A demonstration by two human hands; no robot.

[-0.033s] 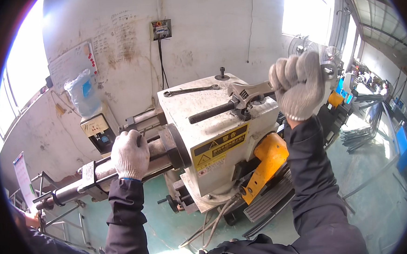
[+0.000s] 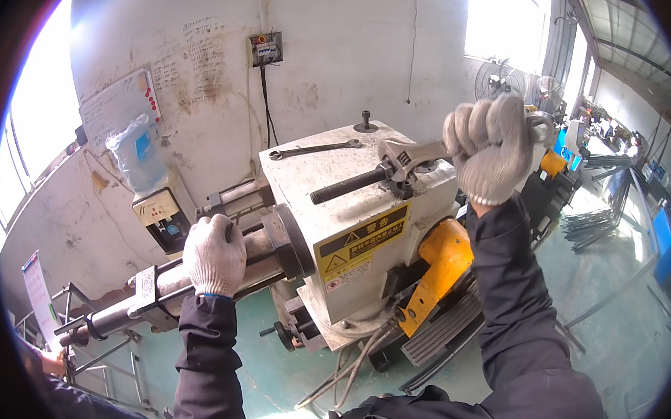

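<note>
Most of the adjustable wrench's [image 2: 422, 153] handle is hidden in the R hand [image 2: 489, 150]; only the head and a short bit of shank show on the near side, w/ what looks like the handle end just past the fist. How the jaws bite is hard to make out – the head sits over a dark fitting by the inner end of the threaded rod [image 2: 348, 186], on top of the pale machine housing [image 2: 303, 177]. The cylinder's [image 2: 259, 246] underside is out of view, & a co-worker's sleeve [image 2: 94, 412] is cut off at lower L.

R fingers: curled tight together in a fist round the handle, palm side partly unseen. L hand [image 2: 215, 255] lies on top of the cylinder, fingers bent close together over it, tips out of sight – can't tell if they grip or just rest. Both hands gloved.

A combination spanner [image 2: 313, 149] lies flat on the housing's far side, near an upright bolt [image 2: 366, 120]. Orange arm [image 2: 440, 268] below the R wrist, partly behind the sleeve.
</note>
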